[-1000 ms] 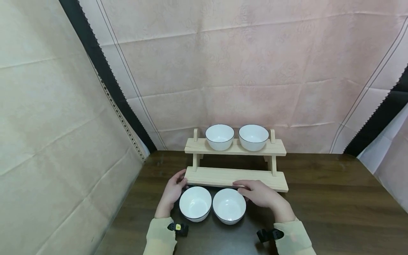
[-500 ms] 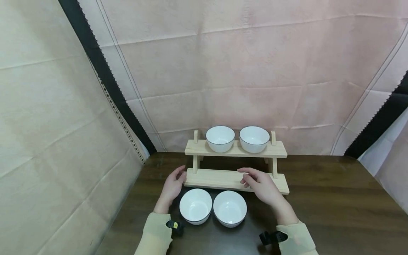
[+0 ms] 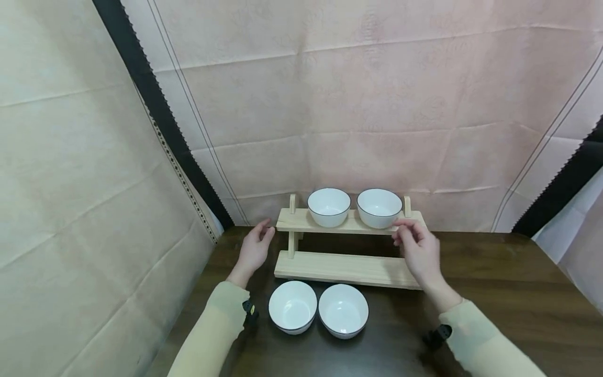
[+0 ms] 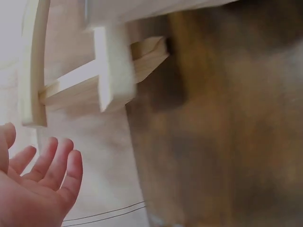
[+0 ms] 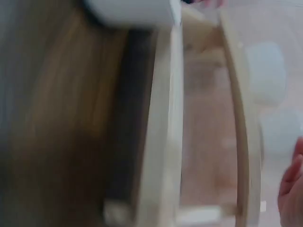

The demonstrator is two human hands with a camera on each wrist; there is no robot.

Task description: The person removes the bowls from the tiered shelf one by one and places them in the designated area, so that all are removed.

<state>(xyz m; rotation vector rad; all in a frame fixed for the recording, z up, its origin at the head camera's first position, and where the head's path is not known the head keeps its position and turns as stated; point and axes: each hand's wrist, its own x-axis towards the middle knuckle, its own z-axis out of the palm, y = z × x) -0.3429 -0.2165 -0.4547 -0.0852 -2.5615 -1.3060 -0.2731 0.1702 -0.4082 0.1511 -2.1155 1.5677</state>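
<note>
Flanking the upper shelf point(image 3: 293, 220), we position our left hand point(image 3: 255, 248) relaxed and spread, our right hand point(image 3: 421, 254) loosely bent near the upper right bowl point(image 3: 379, 213).

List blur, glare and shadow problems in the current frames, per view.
Head: mostly sharp, bright bowl interiors, dark shadows on the table beside the front bowls. Left wrist: tabletop smeared, left hand clearer, upper-left corner washed out. Right wrist: worst blur, dim and hazy; wooden stand and table soft, right hand cut off at the edge.
</note>
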